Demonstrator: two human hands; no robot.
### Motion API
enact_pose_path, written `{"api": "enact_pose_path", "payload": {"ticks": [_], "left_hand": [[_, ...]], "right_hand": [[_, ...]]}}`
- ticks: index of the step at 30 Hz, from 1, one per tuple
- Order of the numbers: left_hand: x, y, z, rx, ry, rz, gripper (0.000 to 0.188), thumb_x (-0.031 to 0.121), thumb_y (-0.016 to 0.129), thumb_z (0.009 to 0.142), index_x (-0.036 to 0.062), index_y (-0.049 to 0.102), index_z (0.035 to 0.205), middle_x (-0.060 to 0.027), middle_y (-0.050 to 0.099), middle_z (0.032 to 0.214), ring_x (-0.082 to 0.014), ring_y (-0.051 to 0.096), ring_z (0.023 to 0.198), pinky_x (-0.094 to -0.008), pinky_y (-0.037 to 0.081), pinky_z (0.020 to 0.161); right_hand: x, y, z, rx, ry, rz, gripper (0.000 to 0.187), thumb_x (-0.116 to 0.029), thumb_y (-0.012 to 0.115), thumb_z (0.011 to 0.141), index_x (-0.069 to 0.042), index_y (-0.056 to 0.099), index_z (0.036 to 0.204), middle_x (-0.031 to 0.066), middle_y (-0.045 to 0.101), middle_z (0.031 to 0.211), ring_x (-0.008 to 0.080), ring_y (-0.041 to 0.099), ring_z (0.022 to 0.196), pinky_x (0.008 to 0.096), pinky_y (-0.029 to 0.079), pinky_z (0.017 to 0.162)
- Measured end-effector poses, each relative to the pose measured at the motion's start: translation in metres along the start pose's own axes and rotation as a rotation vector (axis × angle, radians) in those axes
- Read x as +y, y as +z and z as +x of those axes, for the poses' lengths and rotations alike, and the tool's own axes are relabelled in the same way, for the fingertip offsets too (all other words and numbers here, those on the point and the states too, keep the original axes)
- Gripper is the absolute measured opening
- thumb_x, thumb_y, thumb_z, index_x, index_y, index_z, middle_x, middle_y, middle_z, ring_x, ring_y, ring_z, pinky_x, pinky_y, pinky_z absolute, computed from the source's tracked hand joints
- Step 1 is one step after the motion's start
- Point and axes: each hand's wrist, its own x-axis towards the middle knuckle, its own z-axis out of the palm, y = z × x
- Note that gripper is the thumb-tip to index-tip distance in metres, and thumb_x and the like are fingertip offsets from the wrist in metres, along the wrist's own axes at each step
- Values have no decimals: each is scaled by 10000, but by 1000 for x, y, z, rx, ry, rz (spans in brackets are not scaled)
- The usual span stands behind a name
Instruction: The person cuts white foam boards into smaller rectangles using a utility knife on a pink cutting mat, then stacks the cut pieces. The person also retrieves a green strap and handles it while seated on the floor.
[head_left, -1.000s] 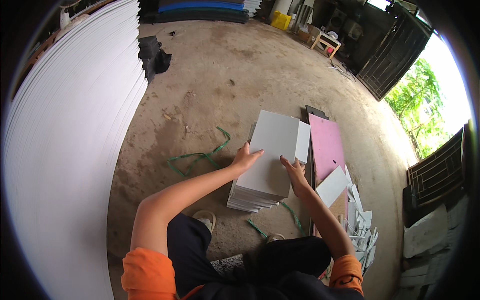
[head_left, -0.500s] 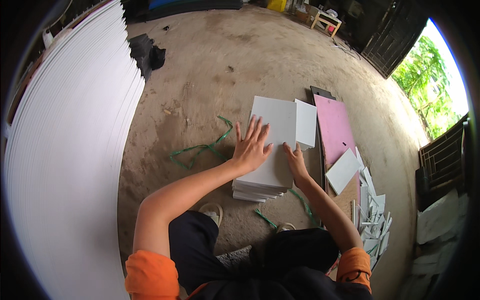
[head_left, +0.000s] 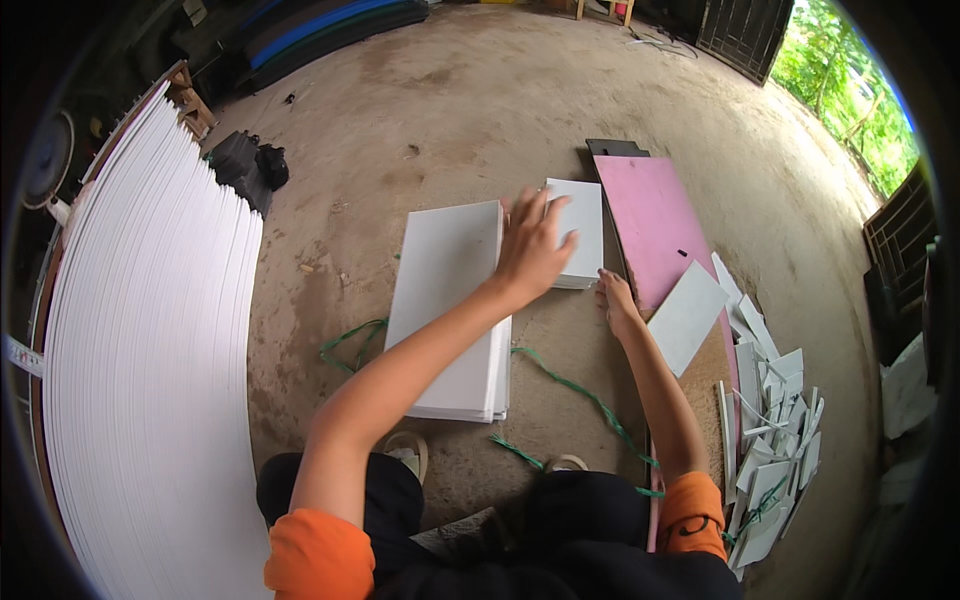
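Observation:
A tall stack of white rectangular boards (head_left: pixel 445 290) stands in front of me on the floor. Just right of it is a smaller stack of white boards (head_left: pixel 582 235). My left hand (head_left: pixel 535 250), slightly blurred, hovers over the smaller stack's left side, fingers spread, nothing in them. Beside that stack's near right corner is my right hand (head_left: pixel 617 297), fingers loosely apart and holding nothing; I cannot tell whether it touches the boards. Green twine (head_left: pixel 580 393) trails on the floor around the larger stack, partly hidden behind it.
On the right lie a pink board (head_left: pixel 655 225), a loose white board (head_left: pixel 690 318) and a heap of white offcuts (head_left: pixel 775 450). A very tall stack of white sheets (head_left: pixel 150 350) lines the left side. Farther back sits a black bundle (head_left: pixel 240 165).
Both hands have left the larger stack and moved right to the smaller one. The larger stack sits farther left in view and is turned slightly; the view has shifted too.

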Motion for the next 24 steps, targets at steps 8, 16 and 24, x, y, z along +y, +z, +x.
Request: {"api": "enact_pose_path", "payload": {"ticks": [8,16,24], "left_hand": [[26,190,16,67,-723,-192,369,147,512,780,44,434,1125,-164,490,1121,-316,487,1035,-401,391,881],[-70,243,-25,156,-914,-116,532,266,518,838,-49,314,1214,-234,373,1224,-355,356,1161,-407,308,975],[-103,275,-35,189,-1081,-341,596,450,482,832,19,374,1229,-208,453,1206,-351,450,1106,-408,364,925]], "right_hand": [[50,-45,102,190,-180,-91,372,-258,470,838,16,546,1078,148,599,963,231,568,867,313,438,744],[71,-11,127,62,-141,-198,622,-376,528,833,1,325,1284,170,505,1165,249,469,1100,320,356,922],[65,8,145,-56,-182,-215,719,-398,567,803,-69,224,1343,208,442,1236,296,430,1155,340,337,952]]}}
